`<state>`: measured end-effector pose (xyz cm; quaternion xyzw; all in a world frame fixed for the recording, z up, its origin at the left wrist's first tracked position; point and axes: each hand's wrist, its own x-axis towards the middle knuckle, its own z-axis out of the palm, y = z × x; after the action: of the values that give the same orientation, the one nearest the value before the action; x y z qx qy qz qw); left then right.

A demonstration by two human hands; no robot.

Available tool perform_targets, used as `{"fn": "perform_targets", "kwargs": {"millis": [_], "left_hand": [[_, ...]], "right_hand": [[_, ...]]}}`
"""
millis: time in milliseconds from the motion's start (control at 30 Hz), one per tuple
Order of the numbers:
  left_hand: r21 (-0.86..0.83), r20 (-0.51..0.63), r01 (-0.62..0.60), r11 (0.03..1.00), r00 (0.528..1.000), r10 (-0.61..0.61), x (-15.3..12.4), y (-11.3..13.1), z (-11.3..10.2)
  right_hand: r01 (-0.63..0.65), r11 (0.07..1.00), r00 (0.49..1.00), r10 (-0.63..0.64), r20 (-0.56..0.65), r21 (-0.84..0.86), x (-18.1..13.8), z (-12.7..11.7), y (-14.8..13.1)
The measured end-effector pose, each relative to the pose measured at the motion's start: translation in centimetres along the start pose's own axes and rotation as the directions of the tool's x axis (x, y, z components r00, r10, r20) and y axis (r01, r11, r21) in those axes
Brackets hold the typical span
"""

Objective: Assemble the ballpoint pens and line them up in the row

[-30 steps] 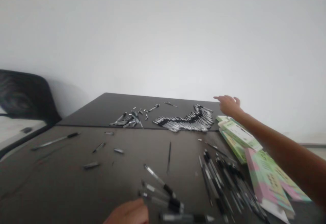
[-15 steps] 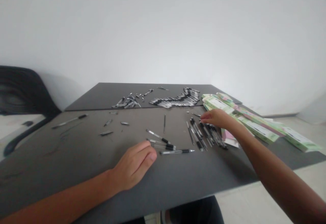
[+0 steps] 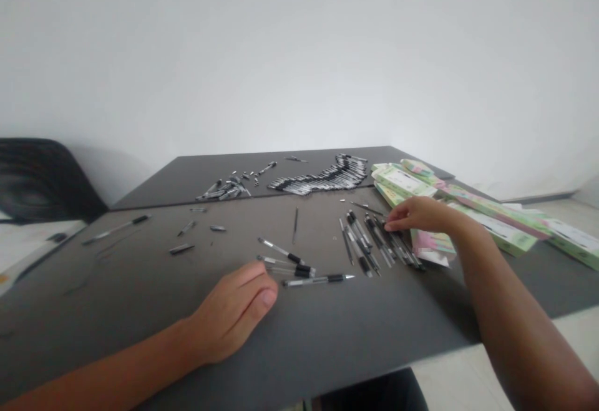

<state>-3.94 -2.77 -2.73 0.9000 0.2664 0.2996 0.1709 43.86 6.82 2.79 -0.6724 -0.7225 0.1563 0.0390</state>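
On the dark tabletop (image 3: 140, 286), near centre: left hand (image 3: 234, 311) resting palm down, fingers loosely curled, gripping nothing, just beside a few loose pens (image 3: 299, 267). Right of centre: right hand (image 3: 418, 214), fingertips pinched on the fanned cluster of black pens (image 3: 374, 242); whether one is gripped cannot be told. Far right: green and pink cartons (image 3: 486, 217), their printing too small to read. Far centre: long row of pens (image 3: 322, 179); small pile of pen parts (image 3: 224, 189).
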Motion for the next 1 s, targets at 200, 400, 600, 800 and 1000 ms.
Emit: {"fn": "perform_targets", "kwargs": {"millis": [200, 400, 600, 800, 1000], "left_hand": [[0.006, 0.015, -0.035, 0.999, 0.999, 0.035, 0.0, -0.2, 0.0], [0.001, 0.039, -0.055, 0.999, 0.998, 0.055, 0.1, 0.0, -0.2], [0.024, 0.058, -0.085, 0.996, 0.995, 0.083, 0.2, 0.2, -0.2], [0.061, 0.065, -0.086, 0.994, 0.995, 0.082, 0.2, 0.3, -0.1], [0.070, 0.074, -0.092, 0.993, 0.993, 0.087, 0.2, 0.4, 0.0]], "right_hand": [[0.001, 1.000, 0.999, -0.002, 0.042, 0.009, -1.1, -0.4, 0.4], [-0.051, 0.999, 0.992, 0.050, 0.116, 0.005, -1.9, -0.5, 0.8], [-0.039, 0.999, 0.991, 0.041, 0.129, -0.014, -2.0, -0.2, 0.1], [-0.022, 0.999, 0.990, 0.026, 0.136, -0.035, -1.6, 0.1, -0.4], [-0.022, 0.994, 0.984, 0.041, 0.171, -0.111, -1.6, 0.2, -0.8]]}}
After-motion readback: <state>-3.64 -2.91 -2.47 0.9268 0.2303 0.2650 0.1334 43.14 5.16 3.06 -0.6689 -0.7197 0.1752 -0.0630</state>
